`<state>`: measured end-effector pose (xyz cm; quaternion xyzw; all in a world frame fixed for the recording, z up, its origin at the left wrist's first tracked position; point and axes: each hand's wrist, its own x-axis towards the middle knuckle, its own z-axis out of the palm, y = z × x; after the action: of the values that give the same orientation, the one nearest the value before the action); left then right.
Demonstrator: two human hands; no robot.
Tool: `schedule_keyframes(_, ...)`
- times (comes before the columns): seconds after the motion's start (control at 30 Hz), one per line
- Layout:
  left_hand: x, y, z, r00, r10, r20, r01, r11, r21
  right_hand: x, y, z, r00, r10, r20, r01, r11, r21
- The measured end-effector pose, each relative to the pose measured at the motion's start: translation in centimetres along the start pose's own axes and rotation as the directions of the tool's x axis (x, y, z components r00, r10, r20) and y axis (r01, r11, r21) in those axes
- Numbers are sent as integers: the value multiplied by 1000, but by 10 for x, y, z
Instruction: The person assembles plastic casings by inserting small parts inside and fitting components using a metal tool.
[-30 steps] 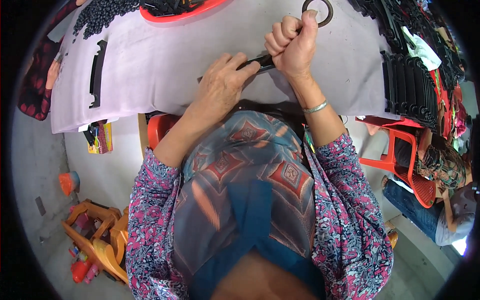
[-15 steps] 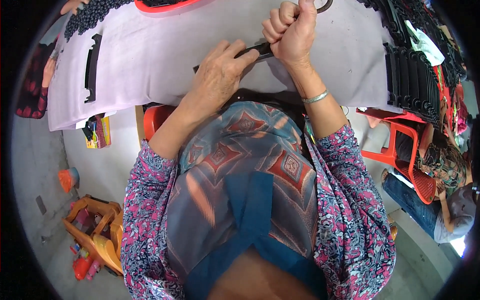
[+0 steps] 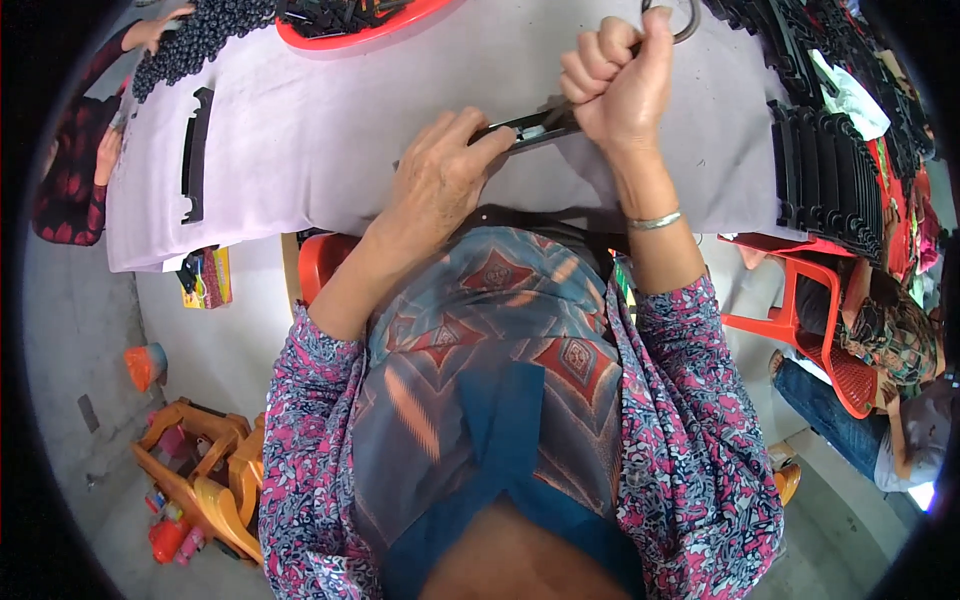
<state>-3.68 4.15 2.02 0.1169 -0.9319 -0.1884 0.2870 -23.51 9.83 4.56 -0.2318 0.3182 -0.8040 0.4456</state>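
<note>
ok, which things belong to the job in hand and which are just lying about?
Likely in the job: long black piece between the left hand and right hand; dark ring at its thumb; probably the stacked black parts.
Seemingly just lying about: wooden item, orange container, colourful box.

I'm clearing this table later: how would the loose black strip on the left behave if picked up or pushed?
The black strip is probably fairly stiff, since its notched outline looks crisp. It is likely light, being so narrow. Pushed, it would probably slide or swivel rather than roll, given its long, angular shape.
</note>
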Motion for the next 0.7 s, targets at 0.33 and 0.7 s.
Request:
schedule_keyframes(0.33, 11, -7, -33, 994, -29, 106, 37, 996, -80, -4, -32, -18, 983, 157, -100, -163, 466, -870)
schedule_keyframes(0.7, 32, -46, -38, 923, 102, 372, -102, 995, -19, -36, -10, -8, 922, 368, -118, -237, 298, -925)
